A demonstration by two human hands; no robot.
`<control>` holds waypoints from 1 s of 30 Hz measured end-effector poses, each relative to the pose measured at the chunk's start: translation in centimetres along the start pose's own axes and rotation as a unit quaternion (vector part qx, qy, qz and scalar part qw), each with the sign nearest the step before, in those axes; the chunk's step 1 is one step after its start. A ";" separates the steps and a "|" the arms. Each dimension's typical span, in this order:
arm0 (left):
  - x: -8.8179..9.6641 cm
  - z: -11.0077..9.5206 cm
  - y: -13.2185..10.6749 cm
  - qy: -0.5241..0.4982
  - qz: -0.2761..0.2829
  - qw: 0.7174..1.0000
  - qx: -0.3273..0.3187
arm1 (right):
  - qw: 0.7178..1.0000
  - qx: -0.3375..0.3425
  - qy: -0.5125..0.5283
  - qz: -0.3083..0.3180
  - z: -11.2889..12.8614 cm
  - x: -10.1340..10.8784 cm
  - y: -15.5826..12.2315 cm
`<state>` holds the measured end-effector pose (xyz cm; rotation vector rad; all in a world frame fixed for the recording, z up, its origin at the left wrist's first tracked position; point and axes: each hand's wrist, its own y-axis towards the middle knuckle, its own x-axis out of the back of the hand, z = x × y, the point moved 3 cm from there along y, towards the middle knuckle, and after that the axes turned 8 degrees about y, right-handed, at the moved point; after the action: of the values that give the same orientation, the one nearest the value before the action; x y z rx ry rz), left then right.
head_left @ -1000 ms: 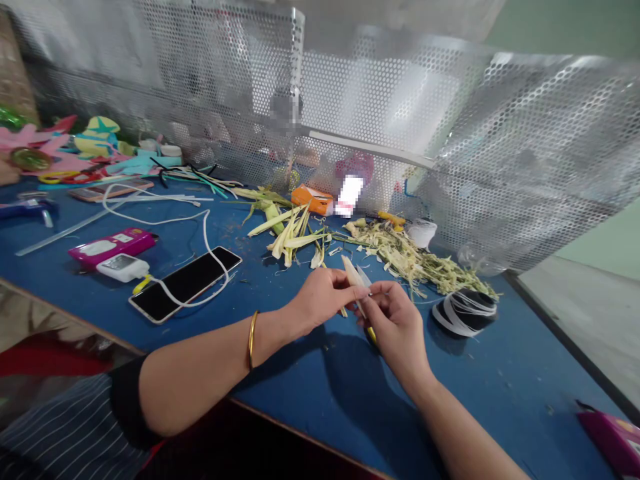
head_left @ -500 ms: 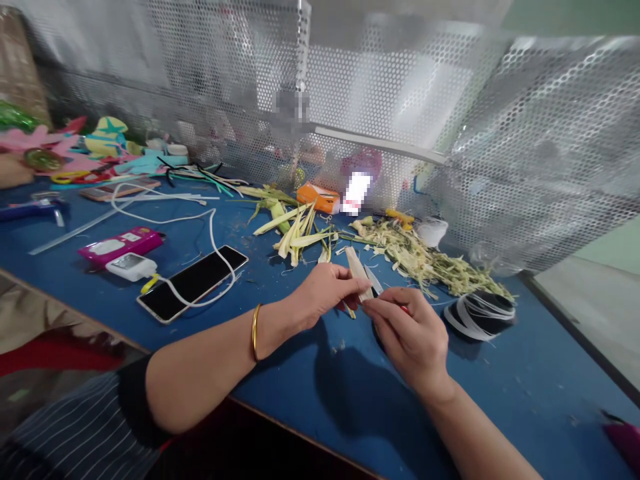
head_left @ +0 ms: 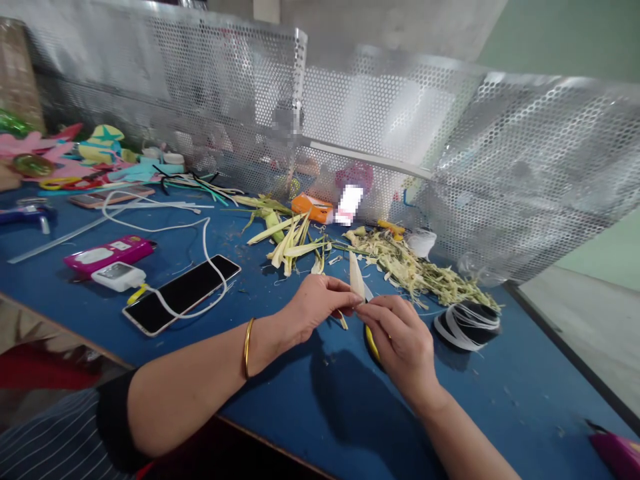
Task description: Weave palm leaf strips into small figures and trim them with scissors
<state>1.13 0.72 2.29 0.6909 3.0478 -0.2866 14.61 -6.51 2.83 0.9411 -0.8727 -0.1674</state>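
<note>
My left hand [head_left: 317, 303] pinches a pale, flat piece of corn husk [head_left: 357, 275] between thumb and fingers, its tip pointing up and away. My right hand [head_left: 403, 337] is closed on a pair of scissors [head_left: 372, 343]; a yellow handle part shows below the palm, and a blade sticks out behind the husk. The thumb and fingertips of that hand meet at the husk's lower end, close to my left fingertips. Another thin pale scrap [head_left: 343, 320] hangs below my left fingers. Beyond the hands lie loose husk leaves [head_left: 295, 243].
A heap of husk shreds [head_left: 425, 273] and a black spool with white cord [head_left: 467, 327] sit right. On the left are a phone [head_left: 183, 293], white cable [head_left: 206, 240] and magenta device [head_left: 107, 255]. Behind the blue table [head_left: 280, 407] rises a perforated metal screen [head_left: 380, 113].
My right fingertips have closed in on the husk's lower end beside my left fingers. More of the scissors' yellow handle shows. The whole view has tilted up slightly and shifted.
</note>
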 end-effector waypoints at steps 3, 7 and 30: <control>-0.1 0.1 0.0 0.006 0.004 1.000 -0.001 | 1.000 -0.013 -0.004 0.007 0.0 0.1 0.1; -0.2 0.4 0.0 -0.009 0.013 1.000 0.005 | 0.998 -0.068 0.018 0.003 -0.2 0.0 0.1; -0.4 0.2 0.0 0.088 0.027 0.994 -0.061 | 0.925 -0.324 0.194 -0.028 -2.0 -0.8 -0.6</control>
<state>1.46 0.51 2.16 0.8308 3.1715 -0.0408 15.63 -5.20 1.36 0.3524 -0.3725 -0.2864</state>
